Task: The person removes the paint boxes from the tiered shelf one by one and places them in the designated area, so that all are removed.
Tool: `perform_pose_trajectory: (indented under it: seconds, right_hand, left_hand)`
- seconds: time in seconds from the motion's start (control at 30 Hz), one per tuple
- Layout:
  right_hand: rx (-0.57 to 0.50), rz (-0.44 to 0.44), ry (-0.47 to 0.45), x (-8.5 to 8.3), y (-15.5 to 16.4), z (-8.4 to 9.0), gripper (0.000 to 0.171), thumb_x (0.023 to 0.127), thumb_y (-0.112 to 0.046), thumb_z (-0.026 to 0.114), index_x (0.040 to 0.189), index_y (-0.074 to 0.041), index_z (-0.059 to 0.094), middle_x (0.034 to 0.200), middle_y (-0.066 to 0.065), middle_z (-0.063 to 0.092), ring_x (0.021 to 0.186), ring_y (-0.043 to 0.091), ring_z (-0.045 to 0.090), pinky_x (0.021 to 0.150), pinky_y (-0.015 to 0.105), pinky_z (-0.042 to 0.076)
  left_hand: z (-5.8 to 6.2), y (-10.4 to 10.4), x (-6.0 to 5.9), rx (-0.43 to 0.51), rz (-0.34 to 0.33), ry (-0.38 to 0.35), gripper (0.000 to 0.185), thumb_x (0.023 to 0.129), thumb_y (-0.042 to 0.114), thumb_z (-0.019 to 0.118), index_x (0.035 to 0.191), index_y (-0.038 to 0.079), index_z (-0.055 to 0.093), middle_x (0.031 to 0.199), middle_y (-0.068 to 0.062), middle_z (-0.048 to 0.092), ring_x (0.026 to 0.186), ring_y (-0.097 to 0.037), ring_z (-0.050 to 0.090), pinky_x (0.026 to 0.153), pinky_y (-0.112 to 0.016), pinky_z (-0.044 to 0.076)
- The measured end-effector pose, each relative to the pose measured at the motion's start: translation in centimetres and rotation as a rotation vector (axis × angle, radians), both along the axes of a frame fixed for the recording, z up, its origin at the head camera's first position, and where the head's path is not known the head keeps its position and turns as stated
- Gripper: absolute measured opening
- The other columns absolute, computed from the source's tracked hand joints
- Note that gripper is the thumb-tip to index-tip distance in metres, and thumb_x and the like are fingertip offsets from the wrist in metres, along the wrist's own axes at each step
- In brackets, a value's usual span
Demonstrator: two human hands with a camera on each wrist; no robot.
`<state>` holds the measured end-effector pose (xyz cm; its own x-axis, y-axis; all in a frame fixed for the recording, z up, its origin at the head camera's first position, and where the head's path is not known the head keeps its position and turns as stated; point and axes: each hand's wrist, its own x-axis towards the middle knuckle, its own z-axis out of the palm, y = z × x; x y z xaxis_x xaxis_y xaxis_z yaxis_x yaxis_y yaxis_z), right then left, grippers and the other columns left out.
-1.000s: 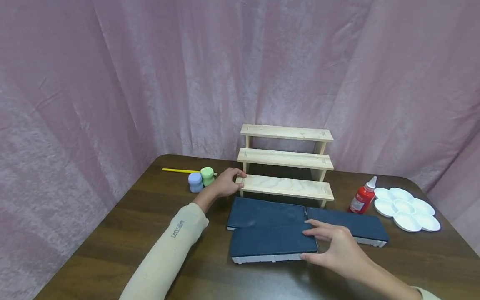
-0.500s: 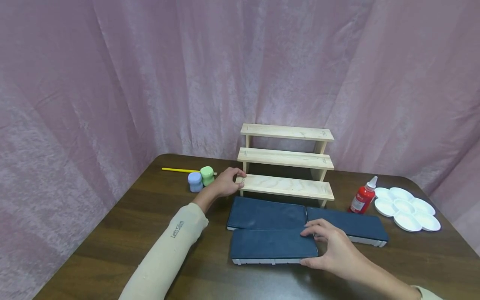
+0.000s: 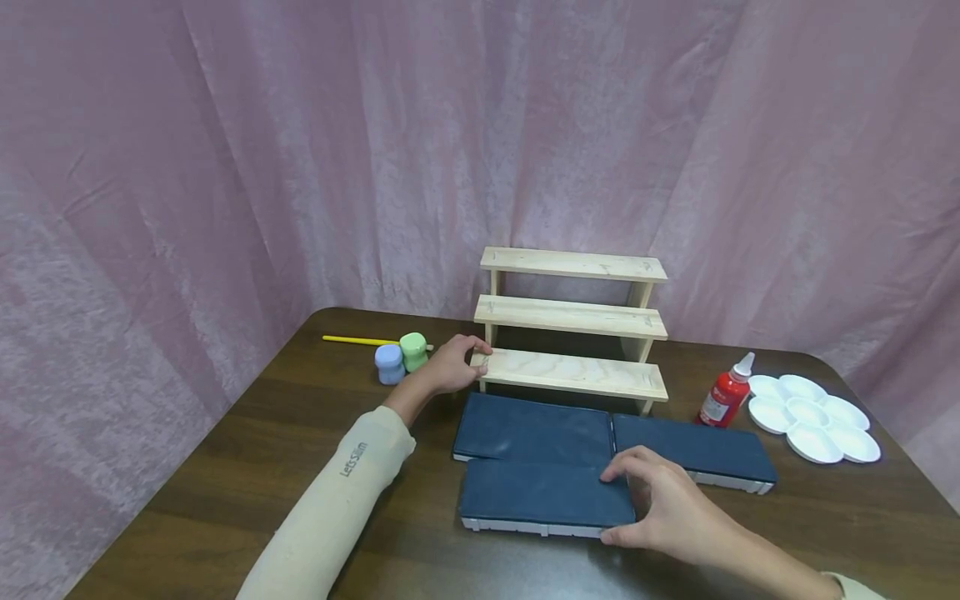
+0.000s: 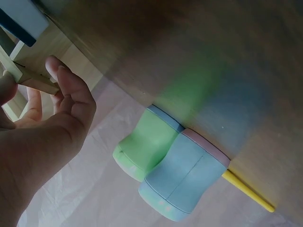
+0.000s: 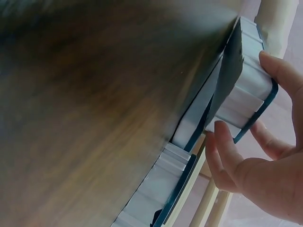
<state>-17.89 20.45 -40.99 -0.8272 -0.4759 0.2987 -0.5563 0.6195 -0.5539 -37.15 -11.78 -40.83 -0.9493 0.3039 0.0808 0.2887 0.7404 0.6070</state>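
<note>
In the head view my left hand (image 3: 453,365) pinches the left end of the lowest board (image 3: 570,372) of a three-step wooden stand (image 3: 573,313). The left wrist view shows this hand's thumb and fingers around the board's end. My right hand (image 3: 663,504) grips the right end of the front flat box (image 3: 543,494), which has a dark blue top and white sides. In the right wrist view its end is held between thumb and fingers and sits tilted off the table. Two similar boxes, a back-left box (image 3: 536,429) and a right-hand box (image 3: 697,450), lie before the stand.
Left of the stand are a green waisted container (image 3: 414,352), a blue one (image 3: 389,364) and a yellow stick (image 3: 360,340). A red bottle (image 3: 725,396) with a white nozzle and a white flower-shaped palette (image 3: 813,417) are at right. Pink curtains (image 3: 420,150) hang behind the table.
My right hand has shifted the front box slightly toward me, and its fingers have changed place a little on the box's end. The left hand stays on the board.
</note>
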Motion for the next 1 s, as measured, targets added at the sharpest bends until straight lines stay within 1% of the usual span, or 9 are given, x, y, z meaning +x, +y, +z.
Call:
perform_pose_trajectory:
  seconds: [0.07, 0.23, 0.43, 0.8, 1.0]
  right_hand:
    - [-0.001, 0.012, -0.011, 0.0, 0.0, 0.0, 0.050, 0.065, -0.043, 0.092, 0.102, -0.021, 0.067, 0.105, -0.007, 0.059, 0.079, 0.005, 0.051, 0.063, 0.024, 0.047]
    - [0.014, 0.025, -0.023, -0.3, 0.1, -0.1, 0.050, 0.064, -0.041, 0.092, 0.101, -0.019, 0.067, 0.103, -0.007, 0.059, 0.080, 0.005, 0.054, 0.064, 0.024, 0.051]
    - [0.032, 0.042, -0.102, -0.6, 0.3, -0.2, 0.052, 0.065, -0.043, 0.092, 0.103, -0.017, 0.067, 0.106, -0.002, 0.058, 0.084, 0.007, 0.056, 0.065, 0.024, 0.053]
    - [0.040, 0.064, -0.116, -1.0, 0.3, 0.0, 0.051, 0.066, -0.040, 0.092, 0.105, -0.015, 0.067, 0.111, 0.001, 0.058, 0.089, 0.015, 0.059, 0.066, 0.025, 0.054]
    - [0.035, 0.074, -0.151, -1.1, 0.3, 0.1, 0.051, 0.068, -0.040, 0.091, 0.105, -0.015, 0.067, 0.112, 0.002, 0.057, 0.090, 0.016, 0.059, 0.067, 0.025, 0.055]
  left_hand:
    - [0.0, 0.0, 0.0, 0.002, 0.003, -0.006, 0.028, 0.092, 0.019, 0.069, 0.119, 0.015, 0.065, 0.135, -0.015, 0.052, 0.128, -0.033, 0.048, 0.106, -0.047, 0.037]
    - [0.1, 0.0, -0.1, 0.008, 0.010, -0.018, 0.027, 0.093, 0.020, 0.068, 0.120, 0.016, 0.065, 0.135, -0.014, 0.051, 0.127, -0.033, 0.048, 0.106, -0.047, 0.038]
    - [0.1, 0.0, -0.1, 0.009, 0.011, -0.021, 0.027, 0.093, 0.019, 0.068, 0.120, 0.015, 0.065, 0.135, -0.015, 0.051, 0.127, -0.033, 0.048, 0.106, -0.047, 0.038]
    - [0.0, 0.1, 0.1, 0.011, 0.017, -0.025, 0.028, 0.093, 0.019, 0.068, 0.120, 0.015, 0.066, 0.136, -0.015, 0.051, 0.126, -0.033, 0.048, 0.106, -0.048, 0.037]
    - [0.2, 0.2, 0.1, 0.010, 0.017, -0.028, 0.028, 0.092, 0.019, 0.069, 0.120, 0.015, 0.065, 0.135, -0.014, 0.051, 0.127, -0.032, 0.048, 0.106, -0.047, 0.038]
